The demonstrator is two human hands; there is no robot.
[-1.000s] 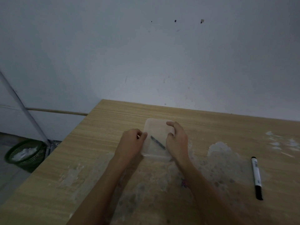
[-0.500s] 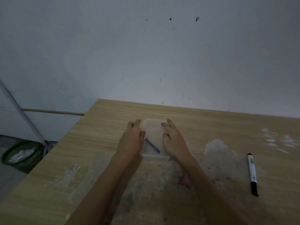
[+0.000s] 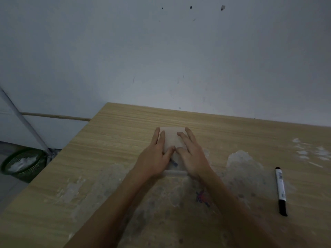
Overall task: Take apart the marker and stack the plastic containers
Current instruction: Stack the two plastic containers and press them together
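Observation:
A translucent plastic container point(image 3: 171, 138) sits on the wooden table point(image 3: 125, 126), a little left of centre. My left hand point(image 3: 154, 158) lies flat on its left half and my right hand point(image 3: 192, 154) lies flat on its right half, fingers stretched out and thumbs nearly touching. Between the thumbs a dark, thin marker part point(image 3: 173, 163) shows through the plastic. A whole white marker with a black cap point(image 3: 280, 188) lies on the table far to the right, apart from both hands. I cannot tell whether the container is one piece or several stacked.
The table top has white worn patches point(image 3: 241, 161) and a blue and red scribble point(image 3: 203, 197) beside my right forearm. A grey wall stands right behind the table. A green basket point(image 3: 21, 163) sits on the floor to the left, below the table's left edge.
Both hands have moved from gripping the container's sides to lying flat on its top. The view has shifted slightly; the marker on the right has not moved.

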